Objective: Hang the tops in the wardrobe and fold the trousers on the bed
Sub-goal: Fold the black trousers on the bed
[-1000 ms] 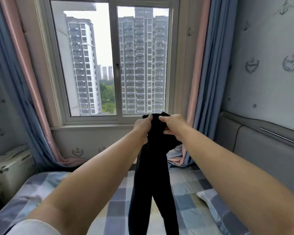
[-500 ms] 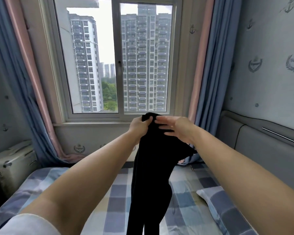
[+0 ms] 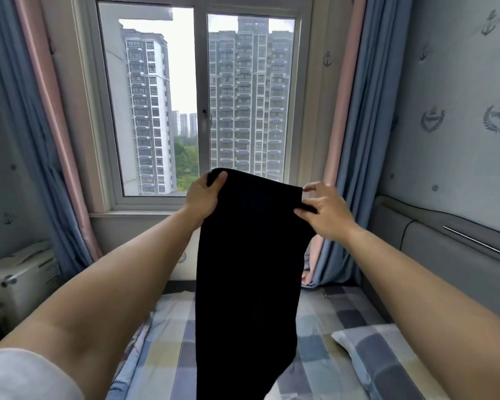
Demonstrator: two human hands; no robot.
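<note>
From the head camera, the person is holding a pair of black trousers (image 3: 248, 272) up in the air in front of the window (image 3: 199, 105), both arms stretched forward over the bed (image 3: 338, 327).

The left hand (image 3: 204, 197) is gripping the upper left corner of the cloth, thumb lying over the front and fingers curled behind it. The right hand (image 3: 325, 210) is pinching the upper right corner between thumb and fingers, with the index finger lifting a little above the edge. The two hands are standing well apart, so the top edge is running stretched between them, sloping slightly down toward the right hand.

The trousers are hanging with their long axis vertical: the held edge is pointing up at window-sill height and the rest is dropping straight down past the bottom of the view. The lower end is hidden, so I cannot tell whether it is touching the bed. The cloth is showing as one flat dark panel, narrowing a little toward the lower right.

Below, the bed is wearing a checked sheet, and a checked pillow (image 3: 384, 356) is lying to the right of the hanging cloth. Blue and pink curtains (image 3: 350, 140) are framing the window, and a grey padded headboard (image 3: 445, 255) is running along the right wall.
</note>
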